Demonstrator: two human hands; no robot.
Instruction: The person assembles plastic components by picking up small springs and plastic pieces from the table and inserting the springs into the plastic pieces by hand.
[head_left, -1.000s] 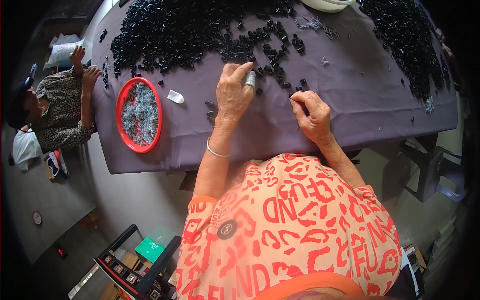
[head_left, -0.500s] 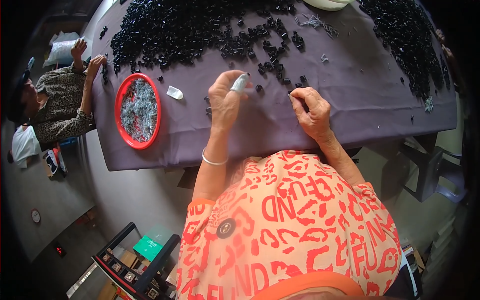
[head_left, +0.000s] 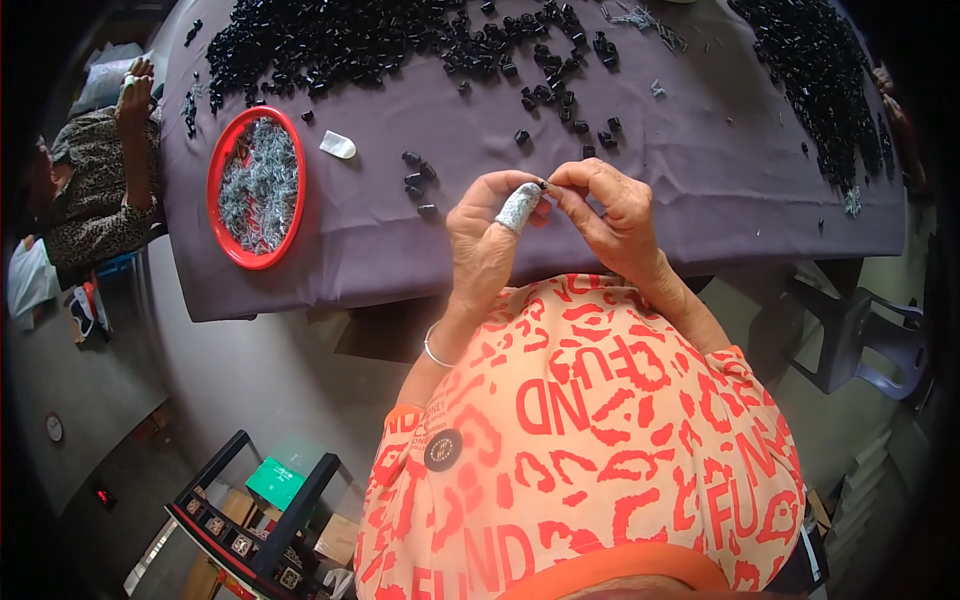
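Observation:
My left hand [head_left: 482, 238] and my right hand [head_left: 618, 212] meet fingertip to fingertip above the near part of the table. Pinched between them is a small black plastic piece [head_left: 543, 185], mostly hidden by the fingers. A whitish wrap [head_left: 517, 206] covers my left thumb. Just left of that hand lie several loose black pieces [head_left: 414, 184]. Others, such as one black piece [head_left: 522, 137], are scattered beyond my fingers. A red oval basket [head_left: 214, 190] at the left holds a heap of thin silvery pins [head_left: 262, 185].
A large heap of black pieces [head_left: 320, 50] covers the far left; another heap [head_left: 815, 75] spreads at the right. Loose pins [head_left: 650, 22] lie at the back. A white thimble-shaped cover [head_left: 338, 146] rests beside the basket. Another person [head_left: 100, 170] sits at the left; a plastic stool [head_left: 850, 335] stands at right.
My left hand has moved right and nearer to me, and its fingertips now meet those of my right hand at the small black piece. The other person's hands have shifted.

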